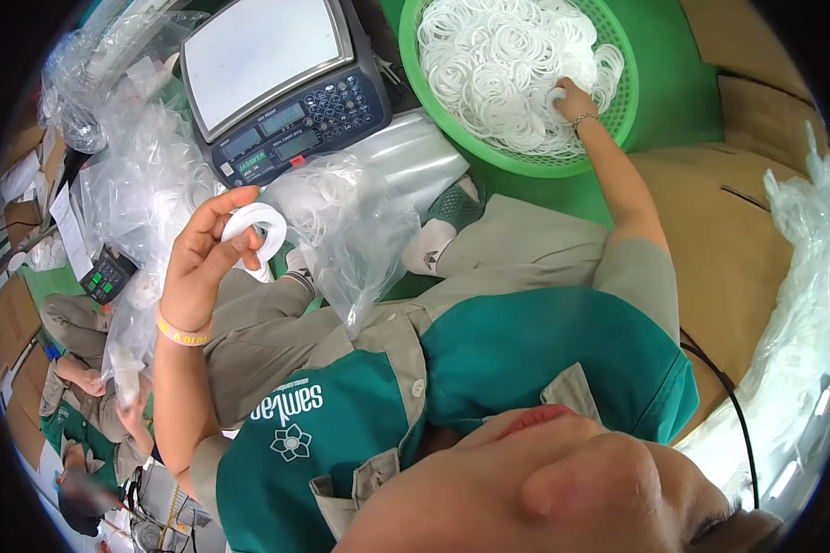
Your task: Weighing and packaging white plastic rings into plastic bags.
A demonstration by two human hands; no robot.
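A small stack of white rings (pixel 271 230) is pinched between the thumb and fingers of my left hand (pixel 214 241), raised in front of me. My right hand (pixel 576 101) reaches into a green basket (pixel 630 90) at the far right, with its fingers closed on some white rings at the pile's edge. Loose white rings (pixel 498 64) fill much of the basket. Between my hands lies a clear plastic bag (pixel 334 221) with white rings inside, near my left hand.
A counting scale (pixel 291 111) with a flat pale plate stands at the far left. Clear plastic bags (pixel 125 184) are heaped beside it. Cardboard (pixel 710 221) lies on the right with plastic wrap (pixel 793 276). Another person (pixel 88 415) sits at the left, holding a bag.
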